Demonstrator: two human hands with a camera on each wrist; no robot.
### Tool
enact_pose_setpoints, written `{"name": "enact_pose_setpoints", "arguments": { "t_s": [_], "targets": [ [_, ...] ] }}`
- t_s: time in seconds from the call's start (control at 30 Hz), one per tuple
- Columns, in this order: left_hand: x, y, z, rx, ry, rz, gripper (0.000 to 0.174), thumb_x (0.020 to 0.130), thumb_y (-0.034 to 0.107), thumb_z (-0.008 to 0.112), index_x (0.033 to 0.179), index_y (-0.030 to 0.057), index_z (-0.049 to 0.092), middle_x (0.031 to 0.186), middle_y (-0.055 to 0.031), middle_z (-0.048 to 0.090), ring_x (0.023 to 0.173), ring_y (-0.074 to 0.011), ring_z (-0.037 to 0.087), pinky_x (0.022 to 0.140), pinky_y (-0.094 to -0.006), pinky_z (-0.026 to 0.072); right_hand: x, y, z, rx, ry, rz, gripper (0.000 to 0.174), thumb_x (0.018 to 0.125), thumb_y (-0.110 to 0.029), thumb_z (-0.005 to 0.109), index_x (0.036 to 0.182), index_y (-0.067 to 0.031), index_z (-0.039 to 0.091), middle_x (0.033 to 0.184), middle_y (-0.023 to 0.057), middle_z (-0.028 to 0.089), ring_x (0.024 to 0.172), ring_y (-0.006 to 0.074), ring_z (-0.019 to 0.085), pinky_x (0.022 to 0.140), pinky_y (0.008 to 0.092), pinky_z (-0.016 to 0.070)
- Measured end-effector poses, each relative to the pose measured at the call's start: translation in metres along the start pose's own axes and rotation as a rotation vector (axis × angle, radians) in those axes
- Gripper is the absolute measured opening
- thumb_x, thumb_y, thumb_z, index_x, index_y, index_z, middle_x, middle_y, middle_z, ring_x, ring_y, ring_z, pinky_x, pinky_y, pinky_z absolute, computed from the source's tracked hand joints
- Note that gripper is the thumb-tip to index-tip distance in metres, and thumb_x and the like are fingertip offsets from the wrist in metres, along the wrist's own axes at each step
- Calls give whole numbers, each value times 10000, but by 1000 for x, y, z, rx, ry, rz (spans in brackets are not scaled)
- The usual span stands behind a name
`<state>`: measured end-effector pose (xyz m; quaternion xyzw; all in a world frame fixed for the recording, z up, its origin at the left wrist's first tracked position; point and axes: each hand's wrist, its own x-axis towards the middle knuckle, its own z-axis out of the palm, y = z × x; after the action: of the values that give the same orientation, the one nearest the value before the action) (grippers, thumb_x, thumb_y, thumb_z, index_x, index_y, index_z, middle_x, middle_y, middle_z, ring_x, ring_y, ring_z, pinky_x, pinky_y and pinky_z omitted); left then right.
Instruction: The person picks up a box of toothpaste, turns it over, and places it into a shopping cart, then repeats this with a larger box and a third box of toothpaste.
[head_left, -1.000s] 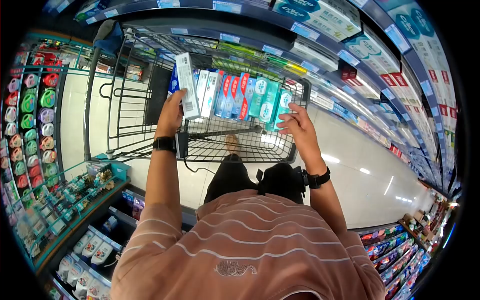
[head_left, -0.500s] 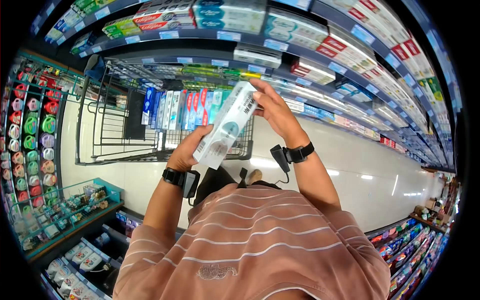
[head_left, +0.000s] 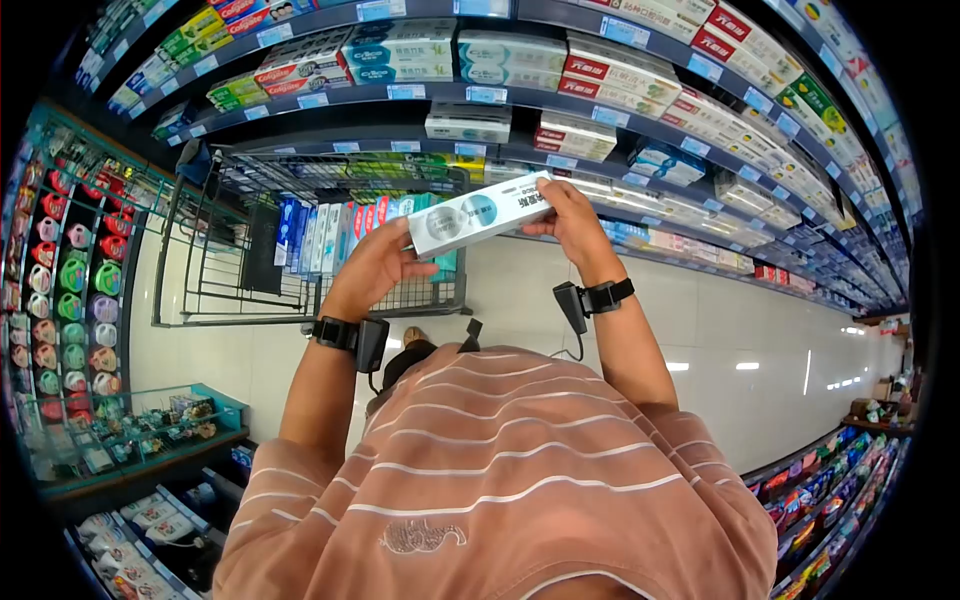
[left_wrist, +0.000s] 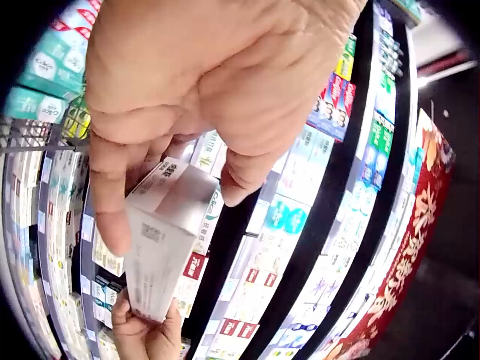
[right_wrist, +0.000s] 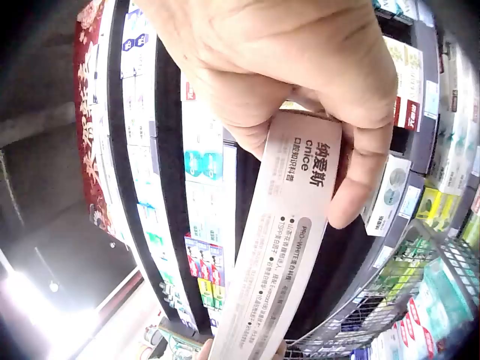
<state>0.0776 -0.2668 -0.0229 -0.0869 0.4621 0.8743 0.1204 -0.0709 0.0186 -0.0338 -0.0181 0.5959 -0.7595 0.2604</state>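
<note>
I hold a long white toothpaste box [head_left: 480,213] nearly level in front of the shelves, one hand at each end. My left hand [head_left: 385,262] grips its left end; in the left wrist view the box [left_wrist: 161,251] sits between thumb and fingers of that hand [left_wrist: 202,90]. My right hand [head_left: 570,215] pinches the right end, and the right wrist view shows the box [right_wrist: 281,240] with printed text running away from the hand [right_wrist: 300,67]. Behind the box stands a wire shopping cart [head_left: 230,270] with a row of upright toothpaste boxes [head_left: 330,235] inside.
Shelves of boxed toothpaste [head_left: 600,90] run across the top and right. A rack of round coloured packs [head_left: 65,270] stands at the left, with a green bin of small goods [head_left: 130,430] below. Pale shiny floor [head_left: 740,350] stretches down the aisle to the right.
The box left the cart in my left hand, then my right hand took its far end. It has turned from steeply tilted to nearly level, raised toward the shelves.
</note>
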Motion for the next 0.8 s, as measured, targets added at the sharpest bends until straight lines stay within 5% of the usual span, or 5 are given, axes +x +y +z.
{"name": "enact_pose_setpoints", "arguments": {
  "t_s": [0.17,0.43,0.8],
  "targets": [
    [-5,-1,2,137,113,163,448,1035,368,504,1288,5,576,1181,-124,672,1013,-215,680,776,-369,605,-15,-3,12,-52,-107,23,377,1000,-397,579,1149,-51,585,1026,138,645,816,229,687,676,371,626],
    [-31,-6,-23,77,267,258,407,1066,367,438,1232,29,592,1089,-108,696,927,-182,666,712,-332,568,-20,-7,43,-104,-240,77,520,1046,-417,439,1282,41,508,1082,216,668,780,259,703,668,386,623],
    [-49,-15,-36,20,351,411,445,1059,406,467,1233,14,584,1084,-105,680,916,-177,647,738,-325,546,-39,-10,60,-82,-500,-11,488,1060,-288,410,1453,-1,382,1245,233,617,1039,335,704,806,376,607]
  ]
}}
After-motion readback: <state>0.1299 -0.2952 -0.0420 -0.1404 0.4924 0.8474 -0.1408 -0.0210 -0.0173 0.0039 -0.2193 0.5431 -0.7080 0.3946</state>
